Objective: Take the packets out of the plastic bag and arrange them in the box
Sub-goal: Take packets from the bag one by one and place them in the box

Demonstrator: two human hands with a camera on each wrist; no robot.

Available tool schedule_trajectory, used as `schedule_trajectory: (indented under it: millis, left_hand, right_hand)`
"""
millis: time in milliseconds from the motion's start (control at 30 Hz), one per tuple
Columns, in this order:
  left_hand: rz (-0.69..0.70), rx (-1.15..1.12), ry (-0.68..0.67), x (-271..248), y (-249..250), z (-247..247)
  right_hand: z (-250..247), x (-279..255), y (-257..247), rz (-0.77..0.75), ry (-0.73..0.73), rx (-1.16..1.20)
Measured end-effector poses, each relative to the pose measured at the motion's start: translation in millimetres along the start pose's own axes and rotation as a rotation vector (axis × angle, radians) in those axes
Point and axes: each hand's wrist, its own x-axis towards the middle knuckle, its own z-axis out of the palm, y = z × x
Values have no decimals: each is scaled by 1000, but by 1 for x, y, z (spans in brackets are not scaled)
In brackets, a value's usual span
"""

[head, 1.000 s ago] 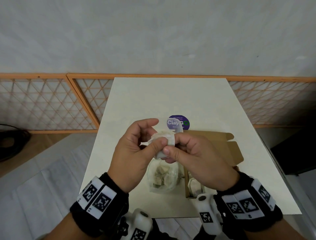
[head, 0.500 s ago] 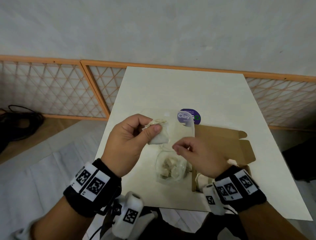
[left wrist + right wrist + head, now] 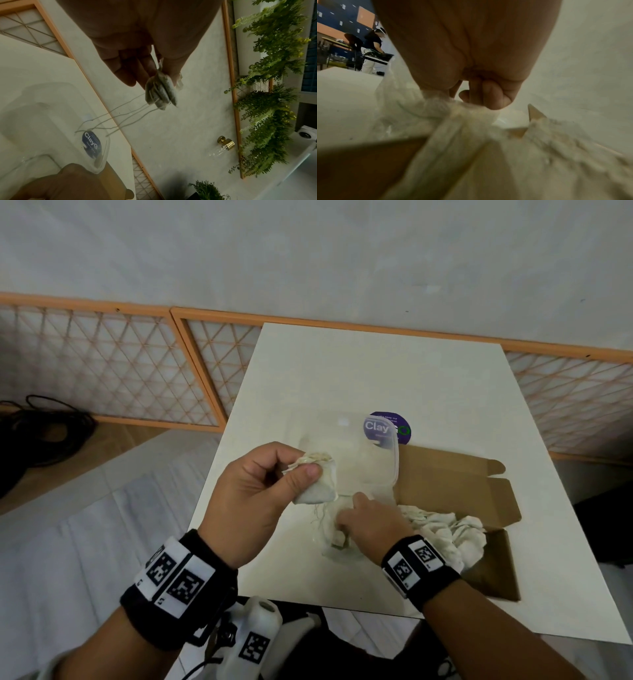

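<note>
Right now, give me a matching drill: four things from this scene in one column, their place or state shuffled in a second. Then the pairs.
Things
1. bunch of tea bags
2. clear plastic bag
3. cardboard box
4. purple Clay sticker

Places or states
A. lies open on the table, flaps spread, tea bags piled inside
B. pinched in the left hand, strings dangling
C. stuck flat on the table beyond the box
D. lies between the hands, the right hand reaching into it

Pairs: 1-B, 2-D, 3-A, 4-C

Right hand, fingers curled, grips packets beside the box.
</note>
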Motion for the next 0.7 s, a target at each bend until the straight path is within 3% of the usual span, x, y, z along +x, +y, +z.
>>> schedule_trajectory:
  millis: [200,400,600,700]
  left_hand:
    - [-7,53,-22,2,-3,0]
    - [-18,159,-60,-1,-13,0]
    - [-67,529,-254,-2,-48,1]
    - [-78,604,-315,-3,-60,6]
  right_hand:
    - [-12,-12,10,41,69,127]
    - [-50,-47,26,39,301,385]
    - [-65,-60,45,99,367,780]
    - [-68,-65,46,76,392,933]
